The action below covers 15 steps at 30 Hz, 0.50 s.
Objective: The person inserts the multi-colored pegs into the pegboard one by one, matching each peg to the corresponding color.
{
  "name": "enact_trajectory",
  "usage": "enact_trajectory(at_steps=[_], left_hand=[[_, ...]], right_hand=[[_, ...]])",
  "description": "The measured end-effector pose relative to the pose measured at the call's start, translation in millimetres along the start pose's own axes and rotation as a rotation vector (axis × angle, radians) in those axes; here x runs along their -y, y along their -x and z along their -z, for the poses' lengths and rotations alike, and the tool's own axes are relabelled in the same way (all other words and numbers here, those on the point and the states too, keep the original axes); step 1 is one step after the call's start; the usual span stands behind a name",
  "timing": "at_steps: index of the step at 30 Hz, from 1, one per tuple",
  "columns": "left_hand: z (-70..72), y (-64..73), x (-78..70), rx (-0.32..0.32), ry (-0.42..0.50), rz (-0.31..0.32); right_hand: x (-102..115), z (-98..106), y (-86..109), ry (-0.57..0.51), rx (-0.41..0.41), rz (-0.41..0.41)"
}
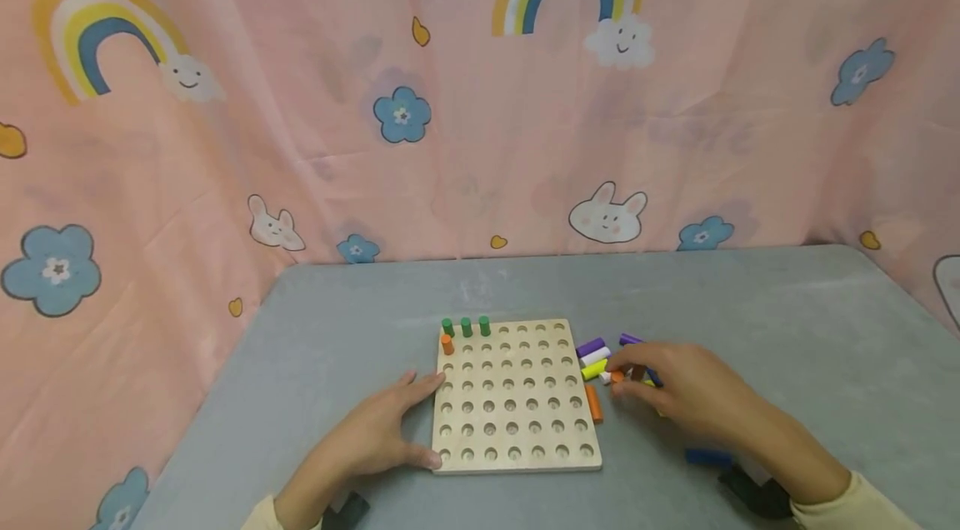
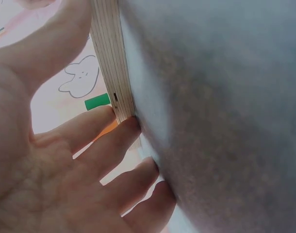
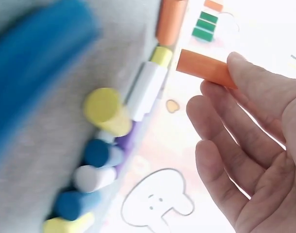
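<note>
A square wooden pegboard (image 1: 517, 397) with rows of round holes lies on the table. Three green pegs (image 1: 466, 327) stand in its far row at the left, and one orange peg (image 1: 447, 344) stands just below them. My left hand (image 1: 371, 432) rests against the board's left edge, thumb near the front corner; in the left wrist view its fingertips (image 2: 131, 127) touch the board's side. To the right of the board, my right hand (image 1: 693, 392) pinches an orange cylindrical peg (image 3: 204, 67) between thumb and index finger, above the loose pegs.
Beside the board's right edge lie loose pegs: purple (image 1: 590, 347), white (image 1: 596, 357), yellow (image 1: 595, 369) and orange (image 1: 594, 403), with others partly behind the right hand. A blue peg (image 1: 708, 457) lies nearer the front. A patterned pink curtain (image 1: 465, 163) hangs behind the grey table (image 1: 360, 305).
</note>
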<state>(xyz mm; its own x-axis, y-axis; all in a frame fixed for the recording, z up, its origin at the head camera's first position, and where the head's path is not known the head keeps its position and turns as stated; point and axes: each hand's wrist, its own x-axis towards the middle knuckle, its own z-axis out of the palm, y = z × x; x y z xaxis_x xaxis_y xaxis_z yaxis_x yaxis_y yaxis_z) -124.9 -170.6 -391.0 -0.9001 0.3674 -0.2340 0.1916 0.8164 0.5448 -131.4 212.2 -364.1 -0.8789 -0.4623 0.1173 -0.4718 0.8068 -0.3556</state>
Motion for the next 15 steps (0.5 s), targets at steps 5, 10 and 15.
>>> enact_trajectory(at_steps=[5, 10, 15], left_hand=[[2.0, 1.1, -1.0, 0.02, 0.017, -0.015], [3.7, 1.3, -0.5, 0.029, 0.028, -0.022], [3.7, 1.3, 0.6, 0.028, 0.024, -0.015]], right_hand=[[11.3, 5.4, -9.1, 0.009, -0.012, 0.01], [25.8, 8.5, -21.7, -0.013, -0.016, 0.046], [36.8, 8.0, -38.4, -0.079, -0.02, 0.13]])
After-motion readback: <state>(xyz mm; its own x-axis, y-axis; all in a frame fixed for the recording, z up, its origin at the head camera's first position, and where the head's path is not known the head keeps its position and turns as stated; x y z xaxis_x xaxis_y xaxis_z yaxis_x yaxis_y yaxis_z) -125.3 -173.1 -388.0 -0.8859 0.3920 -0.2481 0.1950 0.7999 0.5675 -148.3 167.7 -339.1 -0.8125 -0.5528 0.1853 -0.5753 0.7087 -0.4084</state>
